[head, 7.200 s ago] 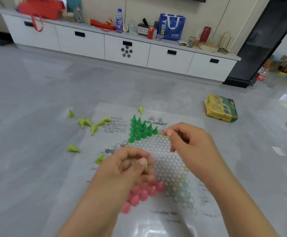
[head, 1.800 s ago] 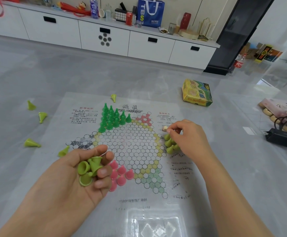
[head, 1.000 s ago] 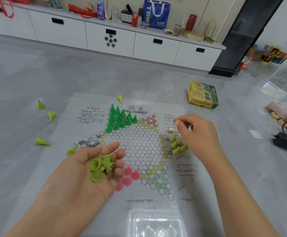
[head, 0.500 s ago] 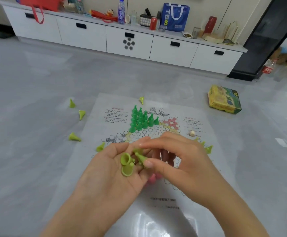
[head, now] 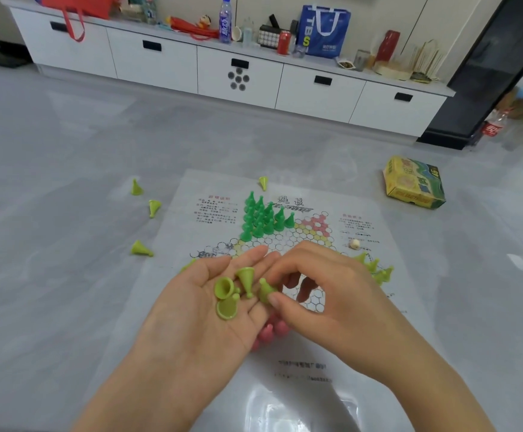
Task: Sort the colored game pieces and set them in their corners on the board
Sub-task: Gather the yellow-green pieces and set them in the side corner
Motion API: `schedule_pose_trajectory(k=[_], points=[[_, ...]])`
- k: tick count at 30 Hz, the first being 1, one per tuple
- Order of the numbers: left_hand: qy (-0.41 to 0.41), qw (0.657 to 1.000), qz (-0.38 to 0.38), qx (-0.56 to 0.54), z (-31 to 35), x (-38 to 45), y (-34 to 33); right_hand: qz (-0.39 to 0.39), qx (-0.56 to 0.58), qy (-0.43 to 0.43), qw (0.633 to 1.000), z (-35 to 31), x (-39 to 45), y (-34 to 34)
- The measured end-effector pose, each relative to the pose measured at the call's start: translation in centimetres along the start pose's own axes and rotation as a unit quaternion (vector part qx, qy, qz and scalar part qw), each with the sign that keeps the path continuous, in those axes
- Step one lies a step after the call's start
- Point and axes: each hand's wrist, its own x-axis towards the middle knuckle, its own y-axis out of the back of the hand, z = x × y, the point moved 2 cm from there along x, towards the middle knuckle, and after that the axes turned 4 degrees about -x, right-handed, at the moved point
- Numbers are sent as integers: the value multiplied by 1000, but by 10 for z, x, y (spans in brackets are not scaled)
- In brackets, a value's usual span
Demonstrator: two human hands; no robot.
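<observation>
The grey floor [head: 67,151] spreads out in front of me, with a long white cabinet [head: 238,73] along the far wall, its top crowded with a blue bag [head: 324,31], a water bottle [head: 225,20] and a red can [head: 283,42]. On the floor lies the game board [head: 285,385], a glossy printed sheet with a star of hexagon cells. A yellow box [head: 414,182] sits on the floor off the board's far right corner. My left hand [head: 204,319] is held palm up over the near part of the board, fingers relaxed and open, cradling three lime pieces [head: 229,291] that lie tipped over on my palm and fingers. My right hand [head: 325,294] reaches across to it, thumb and forefinger pinching a fourth lime piece [head: 265,290] at my left fingertips. The dark green pieces [head: 261,218] stand upright, packed together in the far corner of the star. A few more lime cones [head: 375,269] stand at the right corner, partly hidden behind my right hand. Pink pieces [head: 271,330] peek out beneath my hands in the near corner. Loose lime cones [head: 140,248] lie scattered on the floor left of the board, and one [head: 263,183] lies at the board's far edge. A small pale die [head: 354,243] rests on the board's right side.
</observation>
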Motion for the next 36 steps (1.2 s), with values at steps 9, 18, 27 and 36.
schedule_pose_trajectory(k=[9, 18, 27, 36], points=[[14, 1000, -26, -8, -4, 4, 0, 27, -36, -10, 999, 0, -1, 0], [20, 999, -19, 25, -7, 4, -1, 21, 61, -50, 997, 5, -7, 9], [5, 1000, 4, 16, -7, 6, -2, 172, 177, -263, 933, 44, -25, 56], [9, 1000, 0, 8, -7, 6, -2, 102, 92, -387, 912, 78, -38, 50]])
